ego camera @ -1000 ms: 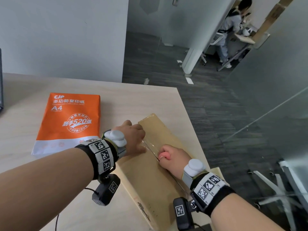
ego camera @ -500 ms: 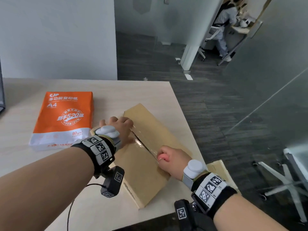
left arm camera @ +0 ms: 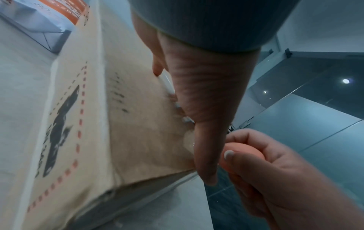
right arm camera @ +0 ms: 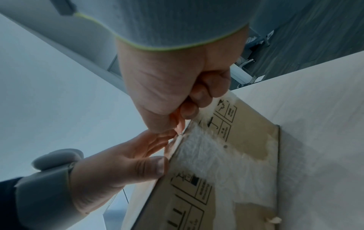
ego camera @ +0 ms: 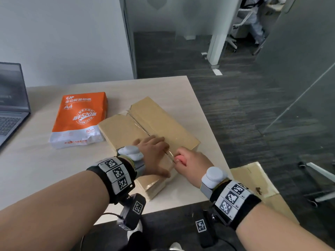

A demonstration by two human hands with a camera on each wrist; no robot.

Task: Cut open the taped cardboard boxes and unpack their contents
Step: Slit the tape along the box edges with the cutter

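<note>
A flat brown cardboard box (ego camera: 159, 120) lies slantwise on the pale table (ego camera: 36, 169), with clear tape along its top seam. My left hand (ego camera: 154, 151) presses flat on the top at the near end, its thumb (left arm camera: 206, 155) against the near end face. My right hand (ego camera: 190, 160) is in a fist round a small orange-pink cutter (left arm camera: 242, 149), right at the seam's near end beside the left fingers. The blade is hidden. In the right wrist view the fist (right arm camera: 173, 93) sits over the box's end face (right arm camera: 226, 171), which has printed handling symbols and torn white tape.
An orange A4 paper ream (ego camera: 79, 120) lies left of the box. An open laptop (ego camera: 10, 109) stands at the far left. A second cardboard box (ego camera: 253, 182) sits low off the table's right edge. A glass wall and a chair base (ego camera: 317, 178) are at the right.
Both hands have moved back along the seam to the box's near end, the right one drawing the cutter with it. The head view has shifted, and the laptop now shows.
</note>
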